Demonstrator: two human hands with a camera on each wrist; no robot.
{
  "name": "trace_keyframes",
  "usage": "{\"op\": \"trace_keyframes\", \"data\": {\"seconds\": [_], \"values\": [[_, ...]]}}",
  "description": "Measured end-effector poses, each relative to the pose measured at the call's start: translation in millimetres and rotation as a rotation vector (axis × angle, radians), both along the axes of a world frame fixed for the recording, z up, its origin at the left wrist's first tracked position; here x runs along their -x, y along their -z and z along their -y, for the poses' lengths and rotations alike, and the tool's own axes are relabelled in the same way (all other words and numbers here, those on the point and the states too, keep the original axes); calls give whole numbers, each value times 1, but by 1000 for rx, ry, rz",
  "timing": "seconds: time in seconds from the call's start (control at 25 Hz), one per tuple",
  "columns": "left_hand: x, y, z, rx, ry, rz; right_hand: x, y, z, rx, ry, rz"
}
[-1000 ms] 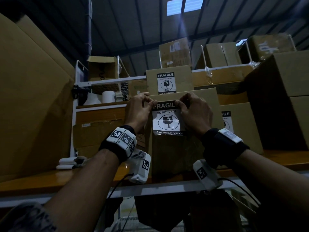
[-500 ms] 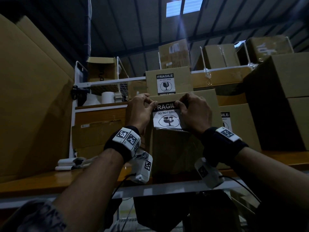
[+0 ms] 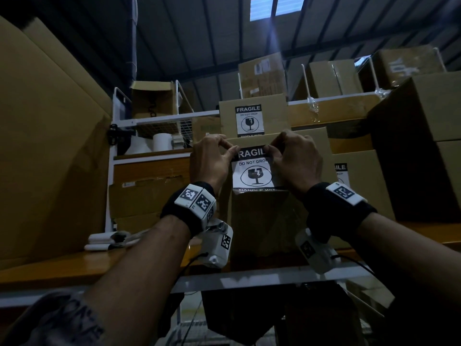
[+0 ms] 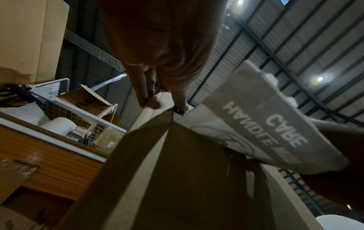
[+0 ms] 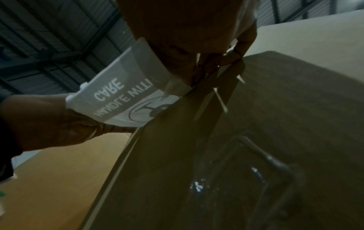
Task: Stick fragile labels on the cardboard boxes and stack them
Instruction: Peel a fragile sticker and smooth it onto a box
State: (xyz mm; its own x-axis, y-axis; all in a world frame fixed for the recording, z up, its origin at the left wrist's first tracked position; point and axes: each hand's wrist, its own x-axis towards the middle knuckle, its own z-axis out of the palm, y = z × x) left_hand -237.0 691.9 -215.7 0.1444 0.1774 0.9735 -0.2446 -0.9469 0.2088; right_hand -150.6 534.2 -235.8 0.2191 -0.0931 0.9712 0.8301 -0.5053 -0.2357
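A: Where is the sticker?
B: The fragile label (image 3: 252,169) is on the front of the cardboard box (image 3: 259,221), up near the top edge; the box sits on the wooden shelf (image 3: 74,260)

A: What are the hands doing?
B: The left hand (image 3: 212,161) pinches the label's top left corner with thumb and finger; the right hand (image 3: 296,158) pinches the top right corner the same way; the other fingers are curled in

A: Is the label stuck all the way down?
B: No; from the wrist views the bottom part curls away from the box (image 4: 275,129) (image 5: 118,99)

A: Any other boxes?
B: Yes; a labelled box (image 3: 252,116) stands just behind and higher; another labelled box (image 3: 359,186) is to the right, partly hidden by the right hand; a white roll (image 3: 162,142) sits on a shelf to the left
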Motion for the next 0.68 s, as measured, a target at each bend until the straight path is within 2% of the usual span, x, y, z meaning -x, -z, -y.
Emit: {"op": "trace_keyframes", "data": {"seconds": [0.12, 0.24, 0.44, 0.52, 0.68], "values": [[3, -2, -4, 24, 87, 47, -6, -1, 4, -22, -3, -7], [3, -1, -3, -22, 0, 54, -11, -7, 5, 3, -24, -61], [6, -1, 2, -36, -1, 38, -9, -16, 10, 43, -87, -140], [8, 0, 3, -111, -41, -19, -7, -15, 13, 88, -74, -148], [13, 9, 7, -332, -245, -91, -4, -2, 20, 179, -84, -116]]}}
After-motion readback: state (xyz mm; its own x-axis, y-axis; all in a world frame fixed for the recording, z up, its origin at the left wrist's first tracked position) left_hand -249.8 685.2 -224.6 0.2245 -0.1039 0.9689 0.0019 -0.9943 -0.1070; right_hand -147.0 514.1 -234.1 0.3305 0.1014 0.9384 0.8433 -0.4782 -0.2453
